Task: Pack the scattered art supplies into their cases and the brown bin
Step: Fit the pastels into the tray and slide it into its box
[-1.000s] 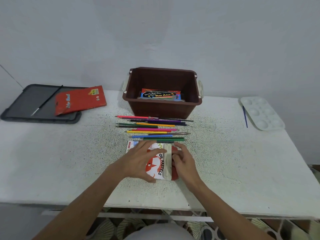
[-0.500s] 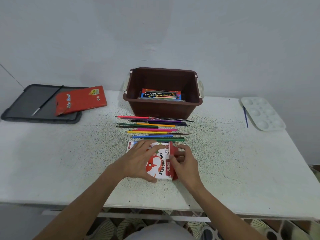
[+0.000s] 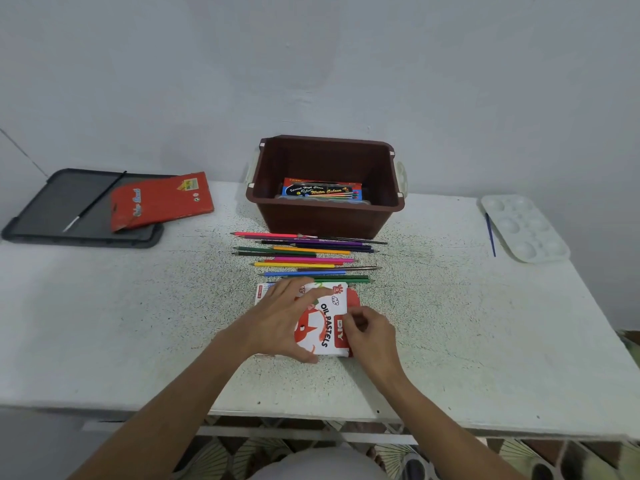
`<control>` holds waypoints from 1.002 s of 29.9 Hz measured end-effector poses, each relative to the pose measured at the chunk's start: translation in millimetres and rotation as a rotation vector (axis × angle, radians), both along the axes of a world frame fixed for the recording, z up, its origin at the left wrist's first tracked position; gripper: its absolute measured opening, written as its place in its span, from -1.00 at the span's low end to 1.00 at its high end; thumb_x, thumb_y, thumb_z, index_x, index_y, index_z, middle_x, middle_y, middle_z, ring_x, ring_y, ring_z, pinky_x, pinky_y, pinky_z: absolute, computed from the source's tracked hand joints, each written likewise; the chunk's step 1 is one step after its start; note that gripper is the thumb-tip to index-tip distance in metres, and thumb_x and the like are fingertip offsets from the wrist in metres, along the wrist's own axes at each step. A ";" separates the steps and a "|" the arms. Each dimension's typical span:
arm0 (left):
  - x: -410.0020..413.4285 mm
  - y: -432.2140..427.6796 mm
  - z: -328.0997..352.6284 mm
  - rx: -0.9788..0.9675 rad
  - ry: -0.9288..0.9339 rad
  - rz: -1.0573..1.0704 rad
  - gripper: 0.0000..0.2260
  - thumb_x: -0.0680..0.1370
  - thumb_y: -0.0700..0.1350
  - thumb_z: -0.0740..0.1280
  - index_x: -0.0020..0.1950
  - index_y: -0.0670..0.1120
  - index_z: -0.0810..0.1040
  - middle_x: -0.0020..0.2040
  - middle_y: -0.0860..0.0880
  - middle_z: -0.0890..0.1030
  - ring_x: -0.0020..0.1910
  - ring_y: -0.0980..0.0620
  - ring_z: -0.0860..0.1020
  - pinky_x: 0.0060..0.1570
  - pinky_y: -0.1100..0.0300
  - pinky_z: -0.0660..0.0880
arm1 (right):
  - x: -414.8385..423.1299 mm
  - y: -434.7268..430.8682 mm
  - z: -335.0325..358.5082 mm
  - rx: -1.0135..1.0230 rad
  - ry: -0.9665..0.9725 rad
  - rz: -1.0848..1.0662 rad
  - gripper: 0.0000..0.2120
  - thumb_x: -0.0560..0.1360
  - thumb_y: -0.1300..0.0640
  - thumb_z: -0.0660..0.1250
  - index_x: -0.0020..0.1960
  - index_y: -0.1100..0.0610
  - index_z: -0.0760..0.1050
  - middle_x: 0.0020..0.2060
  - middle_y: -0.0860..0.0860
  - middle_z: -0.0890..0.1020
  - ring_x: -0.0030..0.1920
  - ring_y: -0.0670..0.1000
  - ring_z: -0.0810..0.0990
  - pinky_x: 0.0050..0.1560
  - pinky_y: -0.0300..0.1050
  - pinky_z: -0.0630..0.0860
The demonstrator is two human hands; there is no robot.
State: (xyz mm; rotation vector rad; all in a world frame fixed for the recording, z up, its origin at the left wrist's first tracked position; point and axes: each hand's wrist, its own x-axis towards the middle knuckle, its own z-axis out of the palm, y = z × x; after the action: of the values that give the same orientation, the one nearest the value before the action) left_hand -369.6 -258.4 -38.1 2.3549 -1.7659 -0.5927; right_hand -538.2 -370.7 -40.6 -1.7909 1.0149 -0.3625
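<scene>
A white and red oil pastels box (image 3: 323,322) lies flat on the table near me. My left hand (image 3: 277,323) rests over its left half, fingers spread, thumb curled at its near edge. My right hand (image 3: 369,332) has curled fingers pressing at the box's right end flap. Several coloured pencils (image 3: 304,258) and thin brushes lie in a row between the box and the brown bin (image 3: 325,216). Inside the bin lies a water colour case (image 3: 322,192).
A red colour pencil case (image 3: 162,199) overlaps a dark grey tray (image 3: 52,216) at the far left, with a paintbrush (image 3: 93,202) on the tray. A white paint palette (image 3: 523,226) and a blue brush (image 3: 490,233) lie at the far right. The wall stands right behind the bin.
The box's end flap stood open a second ago; it has folded down against the right end, and my right hand has followed it inward. My left hand has stayed on the box.
</scene>
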 end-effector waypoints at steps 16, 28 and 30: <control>-4.6 6.7 -5.2 0.015 0.050 0.066 -0.01 0.24 0.52 0.31 0.52 0.32 -0.13 0.58 0.09 -0.13 0.56 0.01 -0.19 0.50 -0.13 -0.14 | 2.3 3.7 8.1 -0.069 0.104 0.122 -0.82 0.59 0.23 0.23 -0.05 0.24 0.60 -0.19 0.12 0.68 -0.18 0.10 0.65 -0.19 0.04 0.56; -32.0 19.4 -1.5 -0.300 0.220 0.864 -0.53 0.54 0.08 0.36 0.40 0.01 0.35 0.45 -0.09 0.25 0.39 -0.03 0.28 0.02 0.16 0.57 | 20.6 -14.4 16.8 -0.074 0.349 0.226 -0.82 0.60 0.02 0.23 0.10 0.10 0.46 0.00 0.03 0.67 -0.14 0.00 0.62 -0.12 -0.06 0.56; -31.6 17.1 2.1 -0.319 0.281 0.926 -0.54 0.55 0.05 0.36 0.40 -0.01 0.36 0.39 -0.10 0.34 0.32 -0.03 0.39 -0.15 0.32 0.48 | 24.8 -13.7 19.0 -0.118 0.402 0.259 -0.69 0.59 -0.03 0.24 0.26 0.09 0.36 0.04 0.03 0.63 -0.07 0.04 0.60 -0.11 -0.12 0.47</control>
State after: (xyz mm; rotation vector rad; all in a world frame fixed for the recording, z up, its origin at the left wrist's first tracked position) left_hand -401.2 -241.3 -36.0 2.3510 -0.4832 -0.4064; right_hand -513.4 -384.4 -21.7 -2.1246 1.0302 0.1070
